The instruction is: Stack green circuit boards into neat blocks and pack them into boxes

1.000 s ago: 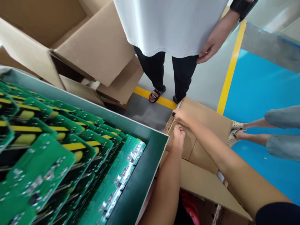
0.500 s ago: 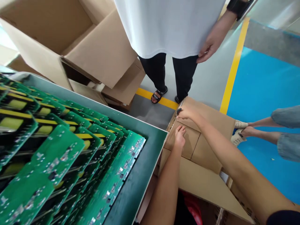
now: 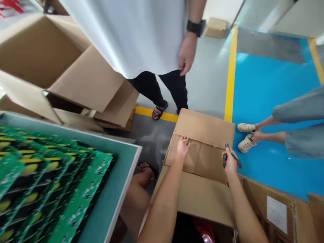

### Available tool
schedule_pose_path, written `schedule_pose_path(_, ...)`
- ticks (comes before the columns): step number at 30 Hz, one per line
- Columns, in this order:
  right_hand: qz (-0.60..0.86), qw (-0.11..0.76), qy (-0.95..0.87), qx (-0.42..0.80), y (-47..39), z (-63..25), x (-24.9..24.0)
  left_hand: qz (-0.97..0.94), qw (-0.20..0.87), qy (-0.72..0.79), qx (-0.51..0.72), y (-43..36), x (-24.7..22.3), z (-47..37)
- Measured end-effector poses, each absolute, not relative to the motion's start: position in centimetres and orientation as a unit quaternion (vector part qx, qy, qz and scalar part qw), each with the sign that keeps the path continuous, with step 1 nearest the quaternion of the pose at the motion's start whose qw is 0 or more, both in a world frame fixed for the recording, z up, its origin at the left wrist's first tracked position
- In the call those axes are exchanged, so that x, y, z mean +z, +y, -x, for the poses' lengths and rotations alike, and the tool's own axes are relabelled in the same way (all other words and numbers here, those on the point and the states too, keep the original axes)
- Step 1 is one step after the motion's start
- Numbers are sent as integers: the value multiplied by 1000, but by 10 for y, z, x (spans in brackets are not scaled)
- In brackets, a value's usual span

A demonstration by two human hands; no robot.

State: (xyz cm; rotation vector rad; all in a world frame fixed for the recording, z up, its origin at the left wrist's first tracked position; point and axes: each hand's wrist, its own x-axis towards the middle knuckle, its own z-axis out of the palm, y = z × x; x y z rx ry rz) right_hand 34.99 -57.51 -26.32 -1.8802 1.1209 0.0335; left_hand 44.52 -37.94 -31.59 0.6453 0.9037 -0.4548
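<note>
A cardboard box [image 3: 212, 162] with its flaps spread stands in front of me. My left hand [image 3: 183, 147] rests at the edge of its far flap, fingers bent and slightly apart, holding nothing. Over the box's right side, my right hand [image 3: 231, 162] is wrapped round a dark hand tool [image 3: 238, 160], which looks like pliers or cutters. Inner flaps lie across the box between my two hands.
On the left stands a teal tray [image 3: 101, 202] packed with green circuit boards [image 3: 83, 189]. Behind it are open cardboard boxes [image 3: 86, 77]. A person in a white shirt [image 3: 141, 37] stands ahead; another person's legs [image 3: 298, 118] are at the right.
My right hand has moved from the box's far left corner to its right side with the tool. The view has shifted right, and the far flap now stands raised or spread out.
</note>
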Motion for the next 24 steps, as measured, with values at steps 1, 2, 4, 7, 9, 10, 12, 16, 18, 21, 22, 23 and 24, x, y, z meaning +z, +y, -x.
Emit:
schedule_pose_path(1,748,452,486,-6,-579,-332,-271,-304,825,423,-220,-383,-315,-444)
schedule_pose_path(2,732,447,514,-22,-582,-317,-278,-305,823,421,-228,-388,-313,-442)
schedule_pose_path(4,702,443,556,-45,-585,-297,-291,-306,818,420,-248,-397,-312,-439)
schedule_pose_path(7,658,459,591,-77,-593,-288,-311,-310,812,419,-263,-410,-313,-436)
schedule_pose_path(9,628,485,600,-102,-602,-293,-323,-316,809,420,-265,-416,-314,-436)
schedule_pose_path(10,613,501,601,-114,-607,-296,-328,-318,808,420,-264,-418,-315,-436)
schedule_pose_path(12,584,533,598,-133,-617,-304,-336,-324,807,417,-263,-419,-316,-436)
schedule_pose_path(16,532,592,583,-163,-628,-308,-345,-332,807,411,-262,-417,-315,-433)
schedule_pose_path(18,510,618,572,-176,-629,-303,-348,-334,807,408,-267,-417,-316,-432)
schedule_pose_path(21,487,646,556,-191,-627,-296,-354,-331,808,404,-272,-418,-318,-431)
schedule_pose_path(22,481,652,553,-196,-627,-294,-356,-330,810,402,-271,-419,-318,-431)
schedule_pose_path(23,476,656,550,-202,-626,-294,-359,-329,812,400,-269,-419,-319,-430)
schedule_pose_path(24,471,659,548,-208,-625,-294,-361,-328,814,398,-266,-420,-320,-430)
